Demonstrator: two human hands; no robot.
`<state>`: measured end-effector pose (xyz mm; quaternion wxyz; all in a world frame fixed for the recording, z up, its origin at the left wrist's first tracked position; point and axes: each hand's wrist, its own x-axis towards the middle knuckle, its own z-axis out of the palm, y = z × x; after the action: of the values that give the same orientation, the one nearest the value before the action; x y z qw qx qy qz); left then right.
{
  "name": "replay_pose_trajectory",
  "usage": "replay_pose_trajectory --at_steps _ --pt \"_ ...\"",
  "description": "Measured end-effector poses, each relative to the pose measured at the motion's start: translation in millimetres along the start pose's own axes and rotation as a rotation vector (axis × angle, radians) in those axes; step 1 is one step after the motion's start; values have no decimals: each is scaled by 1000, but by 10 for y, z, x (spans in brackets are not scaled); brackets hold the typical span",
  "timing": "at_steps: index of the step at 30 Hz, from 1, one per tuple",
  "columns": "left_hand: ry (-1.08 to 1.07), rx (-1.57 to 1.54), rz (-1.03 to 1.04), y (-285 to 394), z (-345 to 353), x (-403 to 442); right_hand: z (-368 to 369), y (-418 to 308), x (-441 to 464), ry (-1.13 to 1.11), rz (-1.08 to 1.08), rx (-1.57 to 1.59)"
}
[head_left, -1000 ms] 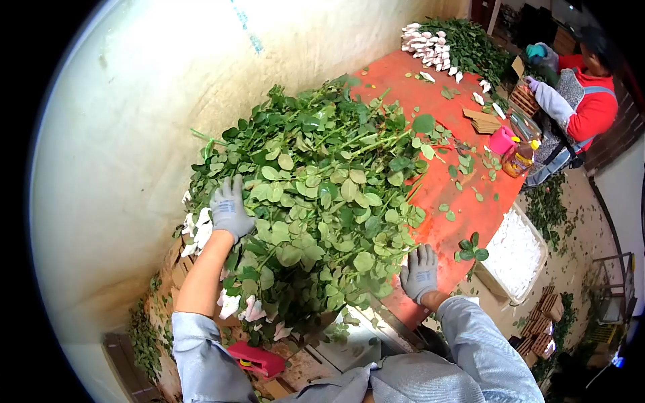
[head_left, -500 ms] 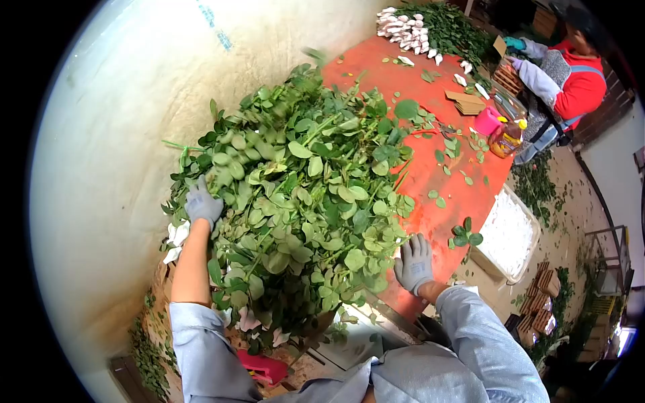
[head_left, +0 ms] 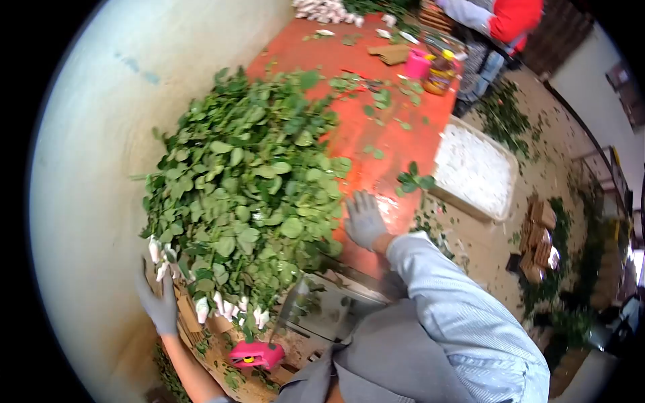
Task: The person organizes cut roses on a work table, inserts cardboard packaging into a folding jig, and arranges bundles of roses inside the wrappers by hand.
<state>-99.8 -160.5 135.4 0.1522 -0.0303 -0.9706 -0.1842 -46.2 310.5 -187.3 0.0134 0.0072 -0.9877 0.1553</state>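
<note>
Handling leafy stems [head_left: 242, 168] seems underway; left hand [head_left: 158, 299] and right hand [head_left: 367, 220] have grip apart. Next calls for sparing lower-left buds [head_left: 202, 309].

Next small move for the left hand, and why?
Probably ease the left hand inward to the pale flower heads: it is open beside them, they jut unevenly from the leafy pile, and the right hand rests on the red tabletop.

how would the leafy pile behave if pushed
The leafy pile would probably give and shift, being overlapping greenery, not one block. Its broad, thin leaves likely bend easily. The pale flower heads might get knocked, sticking out at its near edge.
</note>
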Motion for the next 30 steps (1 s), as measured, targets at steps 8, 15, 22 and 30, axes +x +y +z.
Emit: replay_pose_trajectory --at_steps 8,15,22,30 --pt "-921 -394 -222 1418 -48 -1992 13 45 -14 25 -18 17" --pt "-986 -356 13 3057 528 -2415 -79 284 -135 41 -276 134" --pt "-1080 -540 -276 3643 1185 -3365 -155 1157 -876 -76 -827 455" --pt "-1004 -493 -389 4243 1180 -3790 -680 2078 249 189 -114 205"
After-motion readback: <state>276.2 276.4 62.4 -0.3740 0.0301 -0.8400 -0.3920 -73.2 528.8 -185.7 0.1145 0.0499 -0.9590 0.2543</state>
